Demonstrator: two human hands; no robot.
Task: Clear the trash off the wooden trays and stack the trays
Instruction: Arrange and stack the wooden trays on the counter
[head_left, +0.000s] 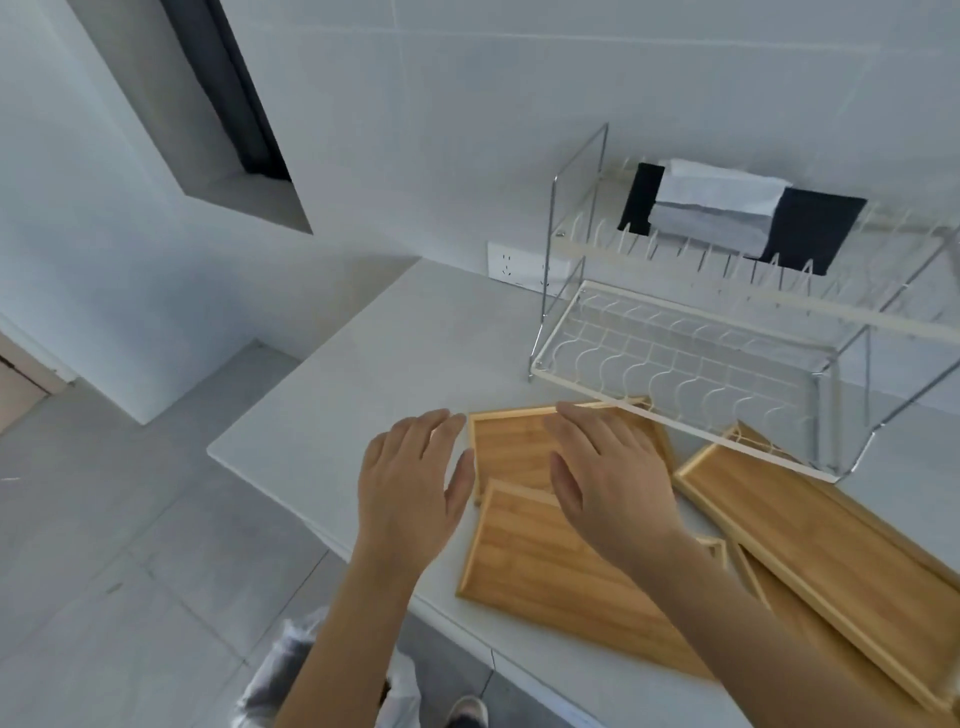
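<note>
Several wooden trays lie on the white counter (363, 374). The far tray (509, 447) sits by the dish rack, and a near tray (540, 566) overlaps its front edge. A long tray (831, 551) lies at the right, over another tray (810, 634) beneath it. My left hand (410, 483) hovers open just left of the far tray, fingers spread. My right hand (608, 473) is open, palm down over the far and near trays. No trash shows on the trays.
A white wire dish rack (701, 364) stands behind the trays, its front rail over the long tray's far end. Folded black and white cloths (727, 213) rest on its upper shelf. A wall socket (514, 265) is behind. The counter edge drops to grey floor tiles at left.
</note>
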